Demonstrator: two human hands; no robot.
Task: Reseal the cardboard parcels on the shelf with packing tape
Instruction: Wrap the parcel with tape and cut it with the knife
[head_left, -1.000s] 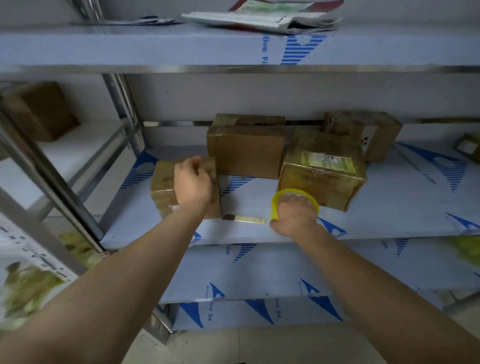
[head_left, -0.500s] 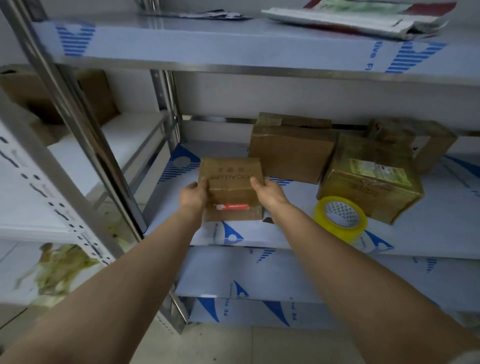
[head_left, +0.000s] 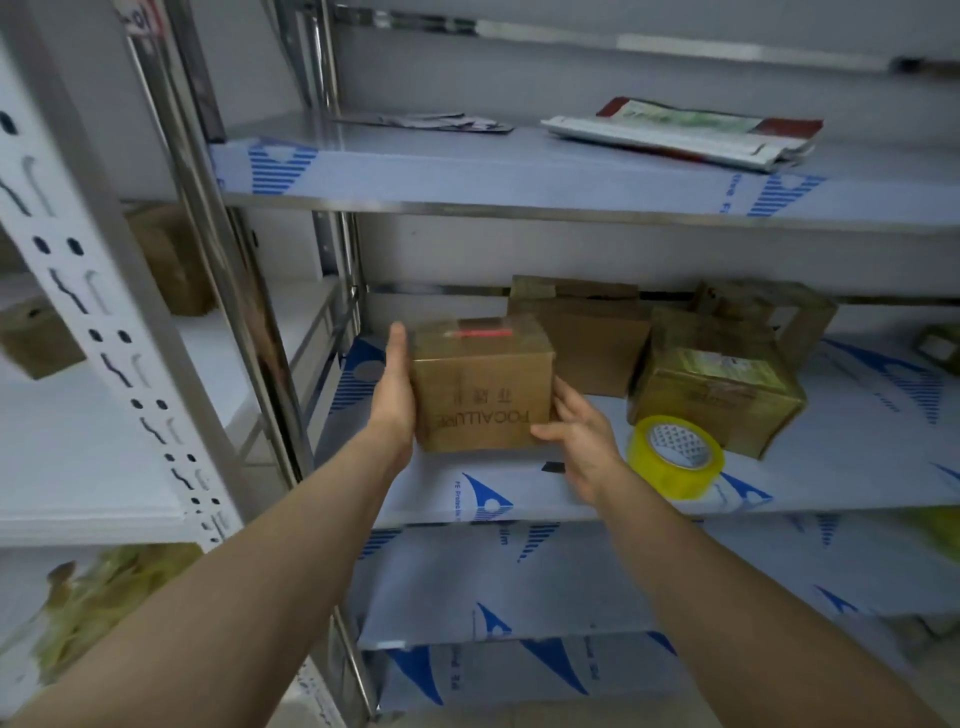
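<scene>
Storeroom: metal shelving (head_left: 519, 202), cardboard parcels (head_left: 582, 338), tape roll (head_left: 675, 457).

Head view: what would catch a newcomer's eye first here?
A small cardboard box is held between the left hand and right hand, at the front of the middle shelf. Just right of it, a yellow tape roll lies flat before more parcels.

I count five cardboard boxes (head_left: 483, 384) (head_left: 587, 338) (head_left: 717, 395) (head_left: 800, 322) (head_left: 940, 348) on the middle shelf (head_left: 857, 441), two more on the left shelf (head_left: 78, 457), and one yellow tape roll (head_left: 675, 457).
</scene>
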